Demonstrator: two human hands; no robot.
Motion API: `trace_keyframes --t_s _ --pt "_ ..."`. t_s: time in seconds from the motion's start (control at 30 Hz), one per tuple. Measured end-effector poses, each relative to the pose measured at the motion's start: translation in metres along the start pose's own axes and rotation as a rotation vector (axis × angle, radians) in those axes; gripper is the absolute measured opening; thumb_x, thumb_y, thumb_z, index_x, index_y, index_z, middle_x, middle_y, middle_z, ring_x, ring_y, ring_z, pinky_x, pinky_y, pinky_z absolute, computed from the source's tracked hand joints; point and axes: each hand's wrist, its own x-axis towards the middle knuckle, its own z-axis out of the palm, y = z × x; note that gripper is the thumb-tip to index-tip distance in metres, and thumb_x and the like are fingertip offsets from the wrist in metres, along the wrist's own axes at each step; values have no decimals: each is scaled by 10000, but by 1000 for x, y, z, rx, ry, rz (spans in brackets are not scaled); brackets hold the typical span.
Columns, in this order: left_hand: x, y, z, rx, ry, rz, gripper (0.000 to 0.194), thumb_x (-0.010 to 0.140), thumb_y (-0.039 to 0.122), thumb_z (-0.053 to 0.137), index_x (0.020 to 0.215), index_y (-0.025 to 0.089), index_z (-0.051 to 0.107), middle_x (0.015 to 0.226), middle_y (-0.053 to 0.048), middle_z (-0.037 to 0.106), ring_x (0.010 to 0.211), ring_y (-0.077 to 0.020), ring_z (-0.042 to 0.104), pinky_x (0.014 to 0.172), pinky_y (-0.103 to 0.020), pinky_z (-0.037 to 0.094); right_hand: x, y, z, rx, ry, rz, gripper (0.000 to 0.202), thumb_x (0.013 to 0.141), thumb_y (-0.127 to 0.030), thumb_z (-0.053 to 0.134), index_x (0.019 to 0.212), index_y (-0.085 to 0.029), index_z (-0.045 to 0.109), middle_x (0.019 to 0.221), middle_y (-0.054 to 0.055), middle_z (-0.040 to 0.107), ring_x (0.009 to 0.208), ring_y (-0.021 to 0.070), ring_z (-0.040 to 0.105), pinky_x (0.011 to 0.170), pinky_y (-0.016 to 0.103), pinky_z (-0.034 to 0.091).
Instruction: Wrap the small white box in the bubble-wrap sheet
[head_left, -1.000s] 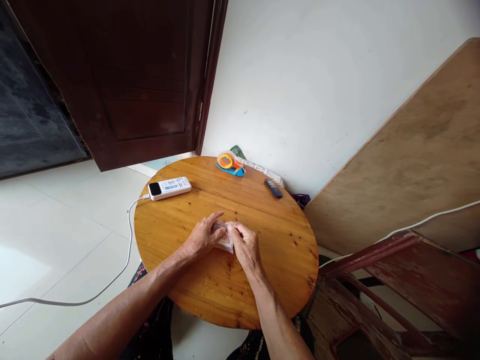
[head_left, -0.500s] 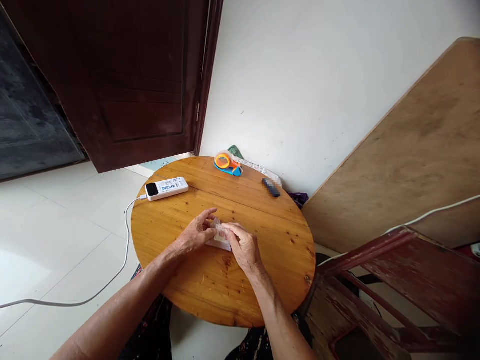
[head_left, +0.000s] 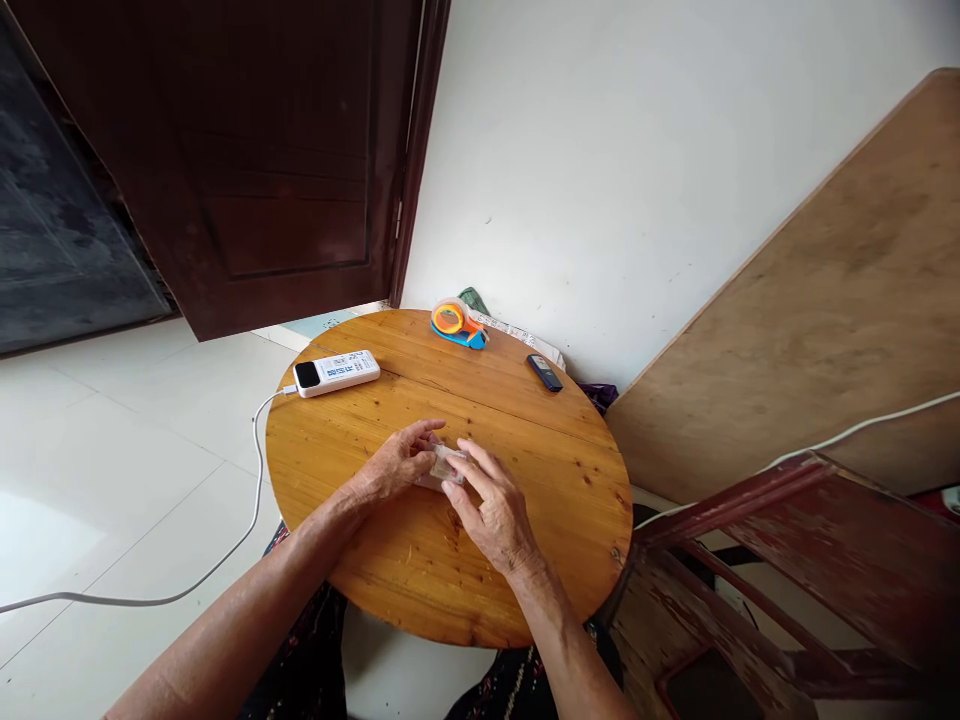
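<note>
Left hand (head_left: pixel 397 462) seems to pinch the packet (head_left: pixel 442 466) between both hands; right hand (head_left: pixel 495 508), fingers spread, should press gently.

The left hand (head_left: pixel 396 464) and right hand (head_left: pixel 496 510) partly cover the small packet (head_left: pixel 443 462), its markings too blurred to read. By the right edge of the table (head_left: pixel 555 470), the handset (head_left: pixel 544 373) shows illegibly small details; a purple item (head_left: pixel 598 397) is partly hidden.

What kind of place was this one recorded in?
Most likely a room in a home: a small round wooden table stands by a white wall, with a dark panelled door beyond it and pale floor tiles to the left.
</note>
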Motion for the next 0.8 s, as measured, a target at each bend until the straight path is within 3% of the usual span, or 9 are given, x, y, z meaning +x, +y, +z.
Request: trace_keyframes --t_s 0.23,0.4,0.57,0.8 --pt "-2 2 1 38 3 -24 572 739 294 640 1294 172 574 1023 -42 578 788 -134 536 686 -250 444 -9 0 7 -184 60 -65 337 920 -207 539 1230 -248 666 1383 120 571 1289 292 523 1042 474 454" --pt "-4 0 0 80 32 -14 581 757 335 654 1309 172 574 1066 -67 611 852 -168 567 763 -291 473 -10 1 10 -170 83 -56 315 922 -198 533 1206 -237 665 1391 121 560 1290 288 521 1047 463 450" --pt "-6 -1 -2 128 82 8 596 755 321 677 1329 192 576 1262 -114 570 909 -202 593 790 -335 509 -10 4 13 -139 86 -38 290 909 -191 548 1170 -247 659 1402 113 552 1301 282 514 1051 459 449" --pt "-2 -6 2 208 126 26 654 739 272 702 1369 186 553 1282 -124 565 1018 -258 588 912 -411 495 -11 5 13 -110 89 -29 256 907 -191 546 1128 -254 659 1397 107 560 1291 279 526 1042 448 450"
